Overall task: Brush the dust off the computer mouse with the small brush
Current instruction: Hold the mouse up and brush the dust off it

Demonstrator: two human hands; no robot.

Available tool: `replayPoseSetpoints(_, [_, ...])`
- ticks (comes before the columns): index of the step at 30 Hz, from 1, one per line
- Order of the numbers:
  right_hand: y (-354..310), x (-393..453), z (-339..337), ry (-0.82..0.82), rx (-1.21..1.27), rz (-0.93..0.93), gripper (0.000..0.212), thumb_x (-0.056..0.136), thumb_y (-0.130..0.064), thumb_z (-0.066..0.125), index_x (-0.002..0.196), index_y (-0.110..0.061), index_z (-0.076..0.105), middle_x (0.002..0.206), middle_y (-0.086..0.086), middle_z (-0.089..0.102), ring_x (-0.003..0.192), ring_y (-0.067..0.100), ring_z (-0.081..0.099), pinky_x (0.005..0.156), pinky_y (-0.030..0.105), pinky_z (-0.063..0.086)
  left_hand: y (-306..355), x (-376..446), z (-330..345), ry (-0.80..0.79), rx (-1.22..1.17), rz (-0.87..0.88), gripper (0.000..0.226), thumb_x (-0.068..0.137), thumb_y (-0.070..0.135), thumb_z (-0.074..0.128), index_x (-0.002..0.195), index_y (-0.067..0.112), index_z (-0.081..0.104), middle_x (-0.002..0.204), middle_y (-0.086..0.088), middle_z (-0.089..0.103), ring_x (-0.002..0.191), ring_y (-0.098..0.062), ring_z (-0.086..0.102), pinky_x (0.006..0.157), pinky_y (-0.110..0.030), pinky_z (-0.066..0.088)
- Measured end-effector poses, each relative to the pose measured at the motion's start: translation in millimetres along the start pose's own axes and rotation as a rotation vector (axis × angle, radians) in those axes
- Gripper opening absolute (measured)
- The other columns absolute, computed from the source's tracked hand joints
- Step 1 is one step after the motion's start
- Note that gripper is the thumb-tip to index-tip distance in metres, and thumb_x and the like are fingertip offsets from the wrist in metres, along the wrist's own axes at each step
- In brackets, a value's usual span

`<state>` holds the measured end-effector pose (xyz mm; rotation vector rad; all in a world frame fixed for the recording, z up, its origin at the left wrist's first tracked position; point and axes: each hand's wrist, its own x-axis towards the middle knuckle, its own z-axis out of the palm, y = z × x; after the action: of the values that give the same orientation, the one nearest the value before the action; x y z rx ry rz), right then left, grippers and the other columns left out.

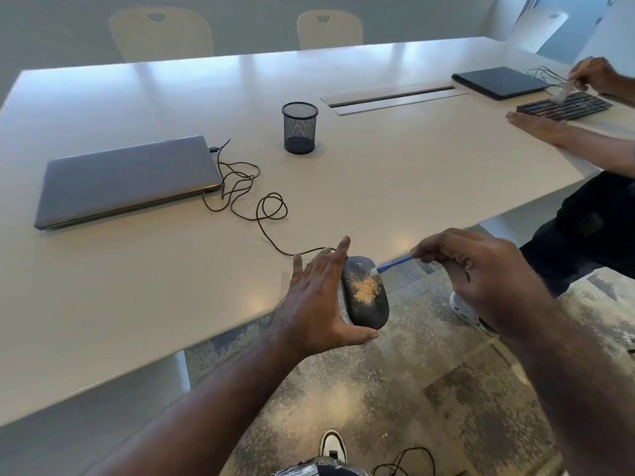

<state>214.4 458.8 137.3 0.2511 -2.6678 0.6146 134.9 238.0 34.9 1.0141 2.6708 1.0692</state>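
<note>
A black wired computer mouse (366, 304) with a patch of tan dust on its back is held out past the near edge of the white table (171, 286), over the floor. My left hand (316, 300) holds it from the left side, fingers stretched along it and thumb under its rear end. My right hand (477, 276) pinches the blue handle of a small brush (391, 263), whose white bristles touch the dusty patch at its upper right.
The mouse cable (247, 194) loops across the table to a closed grey laptop (127, 180). A black mesh pen cup (299, 128) stands behind. At the right, another person's hands brush a black keyboard (563, 106) beside a dark laptop (501, 81). Tan dust lies on the floor below.
</note>
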Motion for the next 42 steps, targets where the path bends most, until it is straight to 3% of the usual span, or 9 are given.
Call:
replayPoseSetpoints(4, [0,-2,1,0.024,0.033,-0.005,0.029,0.085,0.006,0.064,0.104,-0.016,0.073,0.094,-0.005,0.072,0.087,0.004,0.069,0.079,0.025,0.057,0,0,2,0.000,-0.007,0.005,0.141,0.055,0.076,0.076,0.153,0.041,-0.019,0.164,0.000,0.019,0.153,-0.011,0.004,0.120,-0.039,-0.019])
replayPoseSetpoints(9, [6,-6,4,0.021,-0.009,0.013,0.031,0.084,0.007,0.066,0.102,-0.017,0.073,0.091,-0.007,0.071,0.082,0.004,0.069,0.075,0.025,0.058,0,2,2,-0.001,-0.011,0.006,0.140,0.055,0.078,0.074,0.154,0.040,-0.017,0.164,0.000,0.021,0.153,-0.011,0.004,0.121,-0.044,-0.016])
replayPoseSetpoints(13, [10,-7,3,0.082,0.013,0.033,0.031,0.085,0.007,0.064,0.101,-0.018,0.073,0.091,-0.009,0.070,0.083,0.001,0.067,0.079,0.018,0.054,0,2,2,0.005,-0.008,0.006,0.140,0.055,0.078,0.074,0.154,0.041,-0.017,0.164,-0.001,0.020,0.153,-0.011,0.004,0.120,-0.041,-0.017])
replayPoseSetpoints(19, [8,-8,5,0.016,-0.010,0.021,0.032,0.083,0.008,0.066,0.102,-0.017,0.073,0.091,-0.010,0.069,0.083,0.004,0.068,0.078,0.019,0.053,-2,4,3,0.020,-0.012,0.001,0.139,0.055,0.077,0.075,0.154,0.042,-0.016,0.163,-0.001,0.022,0.153,-0.013,0.006,0.122,-0.047,-0.013])
replayPoseSetpoints(24, [9,-9,2,0.074,0.006,0.031,0.031,0.084,0.008,0.065,0.103,-0.015,0.073,0.093,-0.006,0.071,0.084,0.006,0.069,0.079,0.023,0.055,-4,5,4,0.034,-0.011,-0.004,0.139,0.054,0.078,0.075,0.155,0.039,-0.012,0.163,0.000,0.023,0.152,-0.012,0.007,0.121,-0.042,-0.016])
replayPoseSetpoints(28, [4,-8,4,0.010,-0.021,-0.006,0.032,0.082,0.008,0.067,0.104,-0.015,0.073,0.093,-0.011,0.068,0.082,0.004,0.068,0.076,0.020,0.055,-3,7,3,0.026,-0.012,-0.002,0.138,0.056,0.076,0.075,0.155,0.038,-0.012,0.163,-0.001,0.023,0.152,-0.012,0.007,0.119,-0.039,-0.019])
replayPoseSetpoints(35, [7,-8,0,0.063,-0.010,0.039,0.031,0.084,0.009,0.065,0.103,-0.014,0.073,0.092,-0.005,0.072,0.083,0.007,0.069,0.078,0.024,0.056,-2,8,1,0.033,-0.002,0.004,0.138,0.057,0.073,0.077,0.156,0.034,-0.010,0.162,0.000,0.023,0.152,-0.013,0.009,0.118,-0.037,-0.020])
replayPoseSetpoints(42, [7,-9,2,0.008,-0.015,0.052,0.030,0.083,0.007,0.066,0.103,-0.014,0.073,0.094,-0.007,0.070,0.084,0.006,0.069,0.076,0.032,0.060,-1,10,1,0.026,0.008,0.005,0.137,0.058,0.074,0.076,0.156,0.033,-0.011,0.163,0.000,0.021,0.152,-0.013,0.007,0.119,-0.040,-0.020])
